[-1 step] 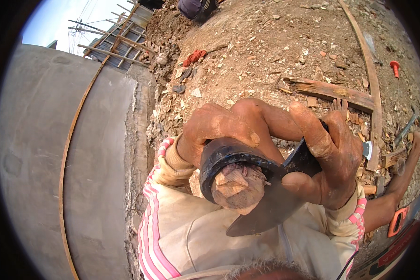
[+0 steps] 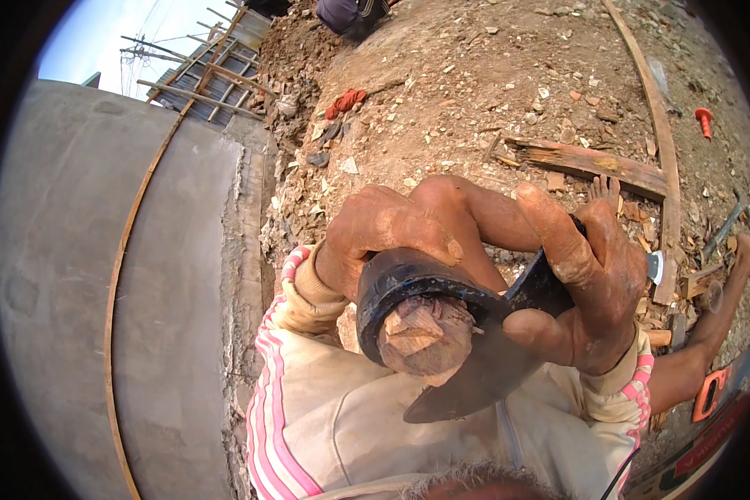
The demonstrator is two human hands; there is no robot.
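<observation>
Left fingers [image 2: 421, 237] partly hide black collar [image 2: 392, 275]; saw [image 2: 716, 379] cropped at right

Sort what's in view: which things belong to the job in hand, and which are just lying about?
Job in hand:
- black ring, at the left hand
- blade, held by the right hand
- wood inside the ring

Apparently lying about:
- red cloth
- saw
- planks

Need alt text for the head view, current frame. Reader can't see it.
A left hand and right hand hold a black metal tool head with a curved blade, its collar around a round wooden end. A grey wall stands left; rubble-strewn ground lies beyond; an orange-handled saw is at lower right.
</observation>
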